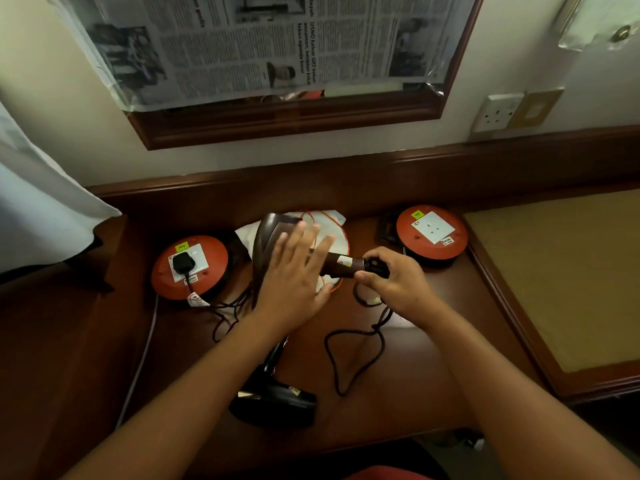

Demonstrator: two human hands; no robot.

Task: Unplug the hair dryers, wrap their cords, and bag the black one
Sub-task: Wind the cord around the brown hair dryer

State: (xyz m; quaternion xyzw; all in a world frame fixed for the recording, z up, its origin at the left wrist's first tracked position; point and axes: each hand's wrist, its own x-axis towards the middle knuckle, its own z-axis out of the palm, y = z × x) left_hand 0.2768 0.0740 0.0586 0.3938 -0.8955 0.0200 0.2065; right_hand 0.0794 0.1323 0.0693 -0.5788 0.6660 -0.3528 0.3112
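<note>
Head view looked down on a dark wooden desk (398, 375) set against a pale wall. On the wall hung a wood-framed mirror (277, 123) covered with newspaper (259, 43), with a wall socket (498, 112) to its right. White cloth (38, 195) hung at the far left, and a tan inset panel (561, 271) filled the right end of the desk.

Two round red cord reels sat on the desk. The left reel (189, 268) had a black plug (181, 263) in its socket; the right reel (432, 232) had an empty socket.

Between the reels lay a brown dryer (273, 237) on a white bag (332, 223) with an orange drawstring. Its long axis ran left to right: the head sat at the left, the handle pointed right. The left hand (294, 271) lay flat over the dryer's body, fingers straight and spread, gripping nothing. The right hand (391, 282) was curled around the handle's end, where the cord (349, 358) left it, pinching that end between thumb and fingers. The cord trailed in a loose loop toward the near edge.

A black dryer (277, 400) lay nearer, partly hidden under the left forearm, its head at the near end and its handle slanting away toward the far side. A thin pale cable (138, 368) ran along the desk below the left reel.
</note>
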